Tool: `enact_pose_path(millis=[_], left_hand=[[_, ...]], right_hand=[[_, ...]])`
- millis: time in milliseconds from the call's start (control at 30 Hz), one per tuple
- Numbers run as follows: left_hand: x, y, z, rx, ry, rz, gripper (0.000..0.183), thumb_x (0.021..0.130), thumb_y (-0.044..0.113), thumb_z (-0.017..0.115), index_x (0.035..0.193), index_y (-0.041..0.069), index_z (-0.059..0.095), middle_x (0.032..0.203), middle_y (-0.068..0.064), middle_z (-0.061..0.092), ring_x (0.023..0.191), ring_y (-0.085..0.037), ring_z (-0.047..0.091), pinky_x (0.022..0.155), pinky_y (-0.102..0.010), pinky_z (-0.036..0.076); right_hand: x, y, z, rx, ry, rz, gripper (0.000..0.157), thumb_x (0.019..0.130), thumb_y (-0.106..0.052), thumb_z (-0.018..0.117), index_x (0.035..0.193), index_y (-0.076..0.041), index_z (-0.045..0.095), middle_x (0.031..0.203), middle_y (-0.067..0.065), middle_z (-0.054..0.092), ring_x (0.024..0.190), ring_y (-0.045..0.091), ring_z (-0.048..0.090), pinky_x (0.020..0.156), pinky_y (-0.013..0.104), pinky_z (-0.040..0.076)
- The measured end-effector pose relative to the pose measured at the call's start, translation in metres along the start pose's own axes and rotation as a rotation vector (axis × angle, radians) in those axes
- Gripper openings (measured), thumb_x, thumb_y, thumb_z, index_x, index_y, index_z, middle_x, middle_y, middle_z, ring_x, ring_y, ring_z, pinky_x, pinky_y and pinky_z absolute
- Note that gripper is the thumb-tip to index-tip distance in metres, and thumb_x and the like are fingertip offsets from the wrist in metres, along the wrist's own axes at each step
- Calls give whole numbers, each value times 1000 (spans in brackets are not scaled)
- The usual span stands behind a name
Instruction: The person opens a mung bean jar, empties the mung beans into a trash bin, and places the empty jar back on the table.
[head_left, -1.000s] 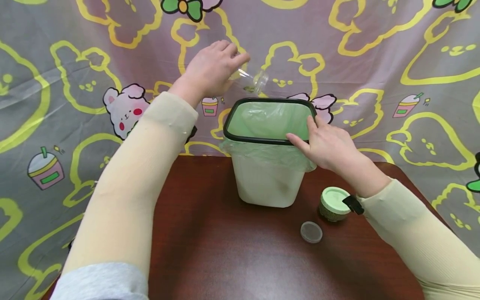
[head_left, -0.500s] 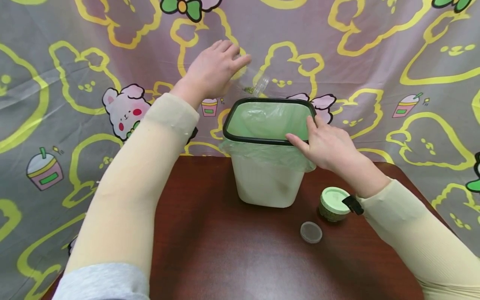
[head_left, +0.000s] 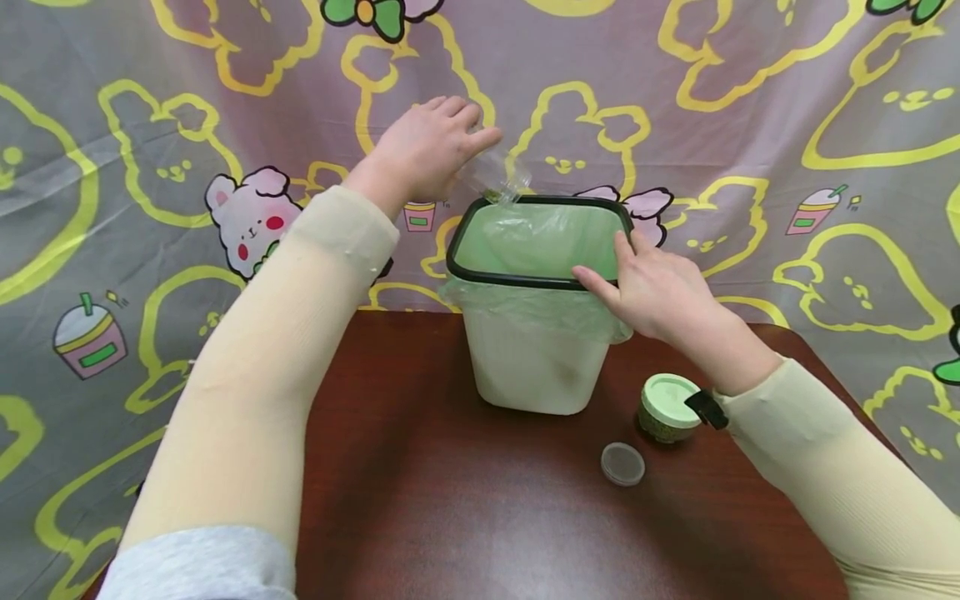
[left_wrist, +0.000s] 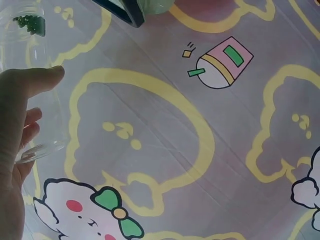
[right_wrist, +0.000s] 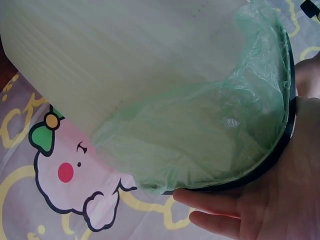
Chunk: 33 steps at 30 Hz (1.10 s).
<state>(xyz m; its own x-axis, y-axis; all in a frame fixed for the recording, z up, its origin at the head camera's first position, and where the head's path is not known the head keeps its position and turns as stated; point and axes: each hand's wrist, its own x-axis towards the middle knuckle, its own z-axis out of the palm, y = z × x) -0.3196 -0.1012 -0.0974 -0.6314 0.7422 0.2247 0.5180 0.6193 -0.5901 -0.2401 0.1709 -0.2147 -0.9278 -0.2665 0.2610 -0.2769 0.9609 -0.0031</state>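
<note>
My left hand (head_left: 427, 146) grips a clear bottle (head_left: 491, 171), tilted mouth-down over the back left rim of a white trash bin (head_left: 536, 371). Small green bits (left_wrist: 31, 24) lie gathered near the bottle's mouth in the left wrist view. A thin green trash bag (head_left: 543, 237) lines the bin and hangs over its outside under a black rim ring (head_left: 517, 281). At the bin's right front corner, my right hand (head_left: 663, 287) rests on the ring with thumb and fingers spread. Its fingers (right_wrist: 215, 202) look straight in the right wrist view.
Right of the bin, a small jar (head_left: 666, 425) with a pale green lid (head_left: 671, 400) stands near my right wrist. A clear round cap (head_left: 622, 464) lies in front of it on the brown table (head_left: 450, 517). A patterned curtain (head_left: 750, 108) hangs close behind.
My left hand has lowered and tipped the bottle further, so its mouth now overlaps the bin's back rim. The green bits have shifted toward the mouth. My right hand and the bin have stayed put.
</note>
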Motion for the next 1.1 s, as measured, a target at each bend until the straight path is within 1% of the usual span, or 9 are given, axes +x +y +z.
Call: enact_pose_path(millis=[133, 267, 333, 500, 700, 867, 933, 1033, 1100], left_hand=[[0, 0, -2, 13, 13, 0, 53, 90, 0, 51, 141, 6, 39, 128, -24, 45, 126, -43, 38, 110, -49, 27], [1, -1, -6, 45, 82, -31, 53, 91, 2, 51, 143, 7, 39, 130, -24, 45, 126, -41, 38, 112, -47, 25], [1, -1, -9, 69, 90, -21, 51, 92, 1, 50, 142, 6, 39, 130, -24, 45, 126, -41, 38, 112, -47, 24], [4, 0, -10, 103, 35, 34, 46, 94, 1, 48, 139, 6, 39, 127, -25, 46, 122, -42, 40, 110, -49, 26], [3, 1, -3, 81, 15, 27, 45, 96, 3, 47, 140, 6, 39, 128, -26, 46, 125, -42, 39, 111, -50, 25], [4, 3, -1, 86, -37, 53, 51, 91, -4, 55, 140, 5, 41, 129, -26, 47, 126, -42, 39, 110, -51, 26], [5, 3, -3, 84, -27, 50, 51, 91, -5, 56, 138, 5, 41, 127, -26, 48, 124, -43, 41, 110, -51, 28], [5, 2, -5, 98, 17, 16, 47, 93, -3, 53, 138, 5, 41, 125, -26, 48, 122, -42, 43, 109, -49, 29], [5, 1, -7, 105, 25, 8, 47, 94, -3, 51, 138, 5, 41, 125, -26, 48, 122, -42, 43, 110, -48, 29]], right_hand=[[0, 0, -1, 2, 4, 2, 98, 93, -72, 18, 145, 10, 26, 145, 35, 29, 104, 54, 54, 77, 61, 46], [1, 1, -1, -1, -1, 4, 98, 93, -73, 18, 146, 10, 25, 146, 35, 29, 105, 54, 53, 77, 61, 46], [1, 1, -1, -2, -1, 2, 99, 93, -73, 18, 146, 10, 25, 146, 35, 29, 106, 54, 53, 78, 61, 46], [1, 1, -1, -6, 1, -2, 99, 93, -73, 18, 145, 11, 26, 145, 35, 29, 104, 54, 54, 77, 60, 46], [2, 1, 1, -4, -2, -2, 99, 93, -73, 17, 145, 10, 26, 145, 35, 30, 105, 54, 53, 78, 61, 46], [1, 1, 0, 0, 2, -2, 98, 93, -73, 18, 144, 10, 28, 144, 35, 30, 102, 54, 55, 76, 60, 46], [1, 2, 0, 1, 3, -1, 97, 93, -73, 19, 143, 10, 28, 144, 35, 31, 100, 53, 56, 75, 60, 46], [1, 2, 0, 2, -5, 0, 98, 93, -73, 18, 144, 10, 27, 145, 35, 30, 104, 54, 54, 77, 61, 46], [1, 2, 0, 4, -6, 0, 98, 93, -73, 18, 145, 10, 27, 145, 35, 29, 107, 54, 53, 79, 61, 45]])
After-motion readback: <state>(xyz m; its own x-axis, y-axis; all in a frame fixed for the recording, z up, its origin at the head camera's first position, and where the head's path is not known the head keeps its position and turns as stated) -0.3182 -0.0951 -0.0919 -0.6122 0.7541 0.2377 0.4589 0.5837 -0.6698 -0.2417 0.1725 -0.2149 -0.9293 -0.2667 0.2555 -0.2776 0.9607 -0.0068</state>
